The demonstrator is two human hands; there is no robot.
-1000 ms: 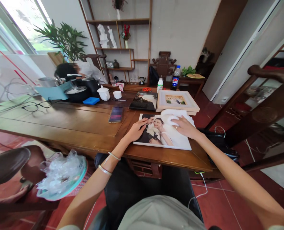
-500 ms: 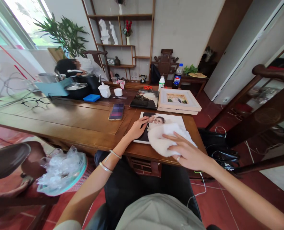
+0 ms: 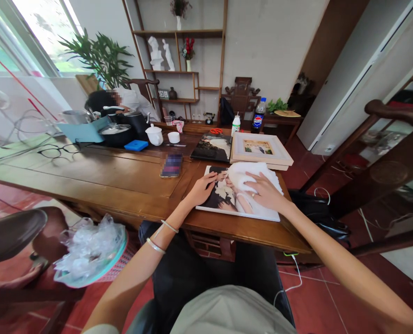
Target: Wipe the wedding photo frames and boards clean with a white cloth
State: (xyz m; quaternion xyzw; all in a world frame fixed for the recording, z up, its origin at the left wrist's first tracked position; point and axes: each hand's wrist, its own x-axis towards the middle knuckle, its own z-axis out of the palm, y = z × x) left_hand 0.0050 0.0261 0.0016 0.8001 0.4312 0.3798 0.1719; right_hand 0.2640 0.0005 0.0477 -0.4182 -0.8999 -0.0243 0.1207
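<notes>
Right hand (image 3: 267,194) on the white cloth (image 3: 239,175), your fingers spread over it, pressing onto the photo panel (image 3: 223,191) at the counter's (image 3: 137,185) near edge! Left hand (image 3: 203,189) steadies the panel's left side, fingers extended. Light, even strokes suit this best. Count: one cloth, one panel, one phone (image 3: 171,166), two bottles (image 3: 258,119).

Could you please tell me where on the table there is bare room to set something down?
The widest bare stretch of the table lies between the glasses and the phone, in front of the blue box. The right end is crowded: left hand, right hand, white cloth and photo panel, with the framed picture behind.
</notes>
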